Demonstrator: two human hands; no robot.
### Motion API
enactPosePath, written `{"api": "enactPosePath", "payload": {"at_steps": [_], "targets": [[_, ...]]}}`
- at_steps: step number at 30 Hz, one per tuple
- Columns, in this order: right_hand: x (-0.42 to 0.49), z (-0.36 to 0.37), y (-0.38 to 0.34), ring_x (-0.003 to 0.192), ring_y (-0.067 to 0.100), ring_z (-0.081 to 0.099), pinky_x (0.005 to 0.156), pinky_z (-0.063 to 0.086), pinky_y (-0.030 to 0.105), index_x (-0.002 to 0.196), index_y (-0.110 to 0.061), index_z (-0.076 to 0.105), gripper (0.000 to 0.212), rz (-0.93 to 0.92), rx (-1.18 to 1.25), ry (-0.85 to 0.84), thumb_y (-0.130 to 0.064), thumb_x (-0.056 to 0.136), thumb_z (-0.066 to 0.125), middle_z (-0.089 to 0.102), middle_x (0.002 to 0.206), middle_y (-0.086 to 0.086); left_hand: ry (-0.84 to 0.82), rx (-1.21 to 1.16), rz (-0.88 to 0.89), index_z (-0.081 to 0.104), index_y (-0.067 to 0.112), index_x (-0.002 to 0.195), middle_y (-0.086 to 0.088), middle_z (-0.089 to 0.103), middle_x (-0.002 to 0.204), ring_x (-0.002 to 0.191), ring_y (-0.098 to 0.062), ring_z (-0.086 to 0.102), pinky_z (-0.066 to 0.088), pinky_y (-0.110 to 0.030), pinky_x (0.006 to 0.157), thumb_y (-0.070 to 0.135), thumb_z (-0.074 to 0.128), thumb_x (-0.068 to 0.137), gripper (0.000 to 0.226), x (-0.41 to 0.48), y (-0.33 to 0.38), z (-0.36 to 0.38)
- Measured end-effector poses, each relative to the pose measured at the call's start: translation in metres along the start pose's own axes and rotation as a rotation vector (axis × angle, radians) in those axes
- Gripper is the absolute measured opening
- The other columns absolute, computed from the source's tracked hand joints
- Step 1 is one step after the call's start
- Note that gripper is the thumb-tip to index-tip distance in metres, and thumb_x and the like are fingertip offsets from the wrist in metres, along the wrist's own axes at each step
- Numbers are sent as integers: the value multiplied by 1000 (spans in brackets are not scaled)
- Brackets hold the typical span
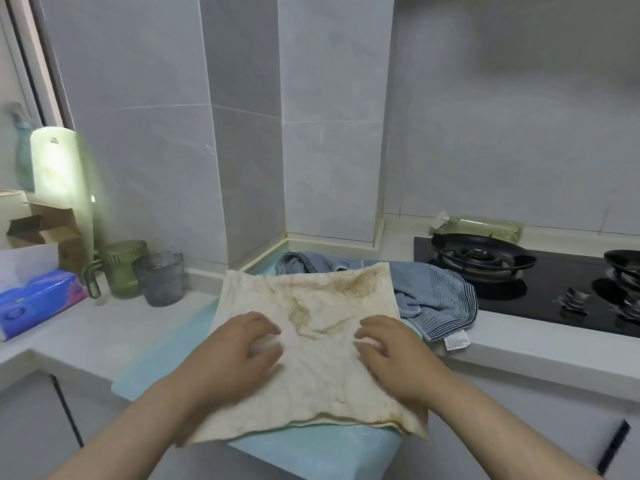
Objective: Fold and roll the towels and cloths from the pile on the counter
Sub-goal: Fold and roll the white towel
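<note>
Left hand (242, 355) and right hand (391, 358) palms down, neither gripping, fingers loosely bent and pressing on a stained cream cloth (322, 341) spread flat between and under them. Beneath that, a pale blue mat (311, 448) overhanging the near edge of the pale counter (104, 327). Just beyond the right hand, a rumpled pile of blue striped towels (436, 299), touching the cloth's far corner. Farther right, a black gas stove (519, 289). Beyond the left hand, well apart, a grey cup (161, 278), a green cup (123, 268) and a tissue pack (38, 303). Grey tiled wall (311, 133) closing the far side. Bare counter left of the left hand.
</note>
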State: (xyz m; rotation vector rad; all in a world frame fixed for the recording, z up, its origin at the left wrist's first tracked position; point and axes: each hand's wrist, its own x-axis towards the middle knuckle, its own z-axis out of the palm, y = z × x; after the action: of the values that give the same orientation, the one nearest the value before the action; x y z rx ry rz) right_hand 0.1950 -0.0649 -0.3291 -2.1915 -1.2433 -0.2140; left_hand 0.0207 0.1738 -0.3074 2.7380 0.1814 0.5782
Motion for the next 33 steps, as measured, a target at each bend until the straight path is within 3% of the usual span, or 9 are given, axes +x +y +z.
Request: {"api": "enactPosePath", "payload": {"at_steps": [3, 7, 10, 14, 16, 18, 25, 29, 33], "targets": [[-55, -7, 12, 98, -1, 57, 87, 31, -2, 89, -31, 70, 12, 56, 111, 197, -21, 84, 68, 60, 97, -24, 35, -27, 57, 66, 40, 97, 29, 58, 102, 102, 13, 51, 40, -12, 89, 65, 52, 78, 35, -60, 7, -11], [-108, -5, 25, 107, -5, 51, 90, 35, 4, 94, -42, 65, 23, 1, 65, 100, -59, 79, 63, 54, 109, -28, 45, 1, 2, 61, 56, 106, 47, 49, 120, 120, 21, 38, 27, 2, 98, 78, 53, 74, 40, -117, -11, -1], [-119, -6, 26, 113, -7, 41, 91, 39, 10, 109, -41, 57, 47, -88, -113, 28, -69, 72, 63, 45, 119, -28, 89, 120, 14, 71, 34, 110, 21, 63, 120, 114, 8, 50, 26, 2, 99, 73, 38, 87, 57, -126, -20, -4], [-116, -1, 22, 118, -1, 38, 92, 38, 19, 97, -34, 52, 31, 1, -159, 83, -47, 77, 71, 37, 125, -23, 136, 285, 47, 74, 24, 105, 8, 68, 110, 104, -2, 55, 44, -11, 86, 60, 29, 96, 58, -125, -23, -8], [-115, 4, 21, 114, -2, 45, 93, 44, 23, 85, -34, 56, 19, 120, 10, 141, -29, 81, 74, 43, 121, -23, 220, 286, 31, 75, 25, 102, 5, 69, 107, 98, -10, 61, 49, -21, 79, 39, 60, 90, 23, -127, -21, -8], [-115, 6, 16, 103, -2, 54, 89, 50, 27, 74, -32, 64, 22, 294, 278, 222, -14, 82, 74, 55, 112, -15, 239, 212, -112, 77, 26, 100, 6, 65, 103, 90, -14, 63, 48, -26, 74, 13, 80, 76, 27, -128, -16, -5], [-116, -11, -5, 80, 23, 62, 69, 62, 32, 91, 2, 61, 5, 779, 1389, 202, 4, 93, 56, 65, 87, 17, 219, -273, -466, 70, 36, 91, -3, 64, 91, 80, -16, 64, 51, -32, 70, 12, 68, 88, 25, -122, 2, -9], [-117, -19, -11, 67, 20, 60, 54, 58, 22, 90, 5, 61, 9, 858, 1538, 224, 10, 92, 53, 66, 80, 18, 324, -932, -741, 72, -2, 93, -17, 67, 101, 91, -30, 64, 54, -36, 75, -7, 60, 87, 15, -115, 12, -16], [-117, -24, -9, 58, 18, 60, 49, 56, 20, 94, 7, 62, 14, 856, 1537, 206, 13, 91, 50, 66, 77, 19, 320, -1000, -754, 75, -4, 77, -15, 73, 90, 92, -32, 66, 52, -40, 87, -3, 68, 83, 9, -113, 24, -24]]}}
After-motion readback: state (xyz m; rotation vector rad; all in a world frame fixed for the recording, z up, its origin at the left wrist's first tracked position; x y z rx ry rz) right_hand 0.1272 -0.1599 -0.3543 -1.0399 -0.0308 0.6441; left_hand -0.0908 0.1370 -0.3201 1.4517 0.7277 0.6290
